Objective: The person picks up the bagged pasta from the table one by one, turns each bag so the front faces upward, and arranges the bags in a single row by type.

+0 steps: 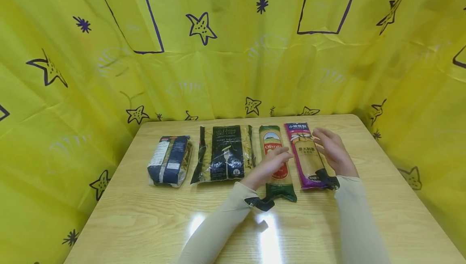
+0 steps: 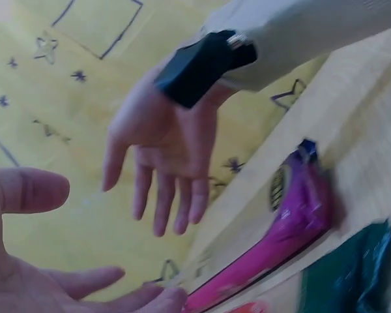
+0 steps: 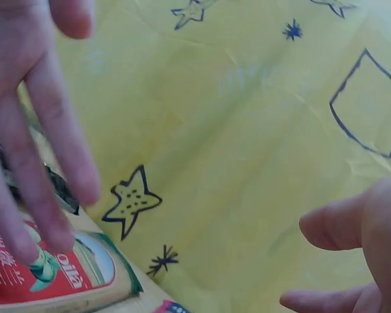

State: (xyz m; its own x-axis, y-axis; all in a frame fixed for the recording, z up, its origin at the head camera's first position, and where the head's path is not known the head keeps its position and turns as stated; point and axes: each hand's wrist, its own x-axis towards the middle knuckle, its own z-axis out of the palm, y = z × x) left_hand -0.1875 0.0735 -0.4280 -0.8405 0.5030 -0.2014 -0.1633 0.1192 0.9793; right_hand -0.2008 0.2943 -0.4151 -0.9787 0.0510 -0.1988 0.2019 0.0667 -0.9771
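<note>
My left hand (image 1: pixel 267 167) hovers over the Olivoilà spaghetti pack (image 1: pixel 281 174), its fingers loosely extended, and covers part of the red label. Just to the right lies a pink and purple spaghetti pack (image 1: pixel 308 157) with a clear window. My right hand (image 1: pixel 336 153) is raised beside that pack's right edge, fingers relaxed. The palms roughly face each other across the pink pack, and neither hand holds anything. In the left wrist view the right hand (image 2: pixel 169 137) hangs with fingers apart. The right wrist view shows the left hand (image 3: pixel 32 98) with straight fingers above the Olivoilà label.
A black-labelled penne bag (image 1: pixel 225 155) lies left of the spaghetti packs. Farther left sits a smaller blue and white pasta pack (image 1: pixel 170 161). All rest on a light wooden table (image 1: pixel 145 223), with a yellow patterned curtain (image 1: pixel 218 66) behind and at both sides.
</note>
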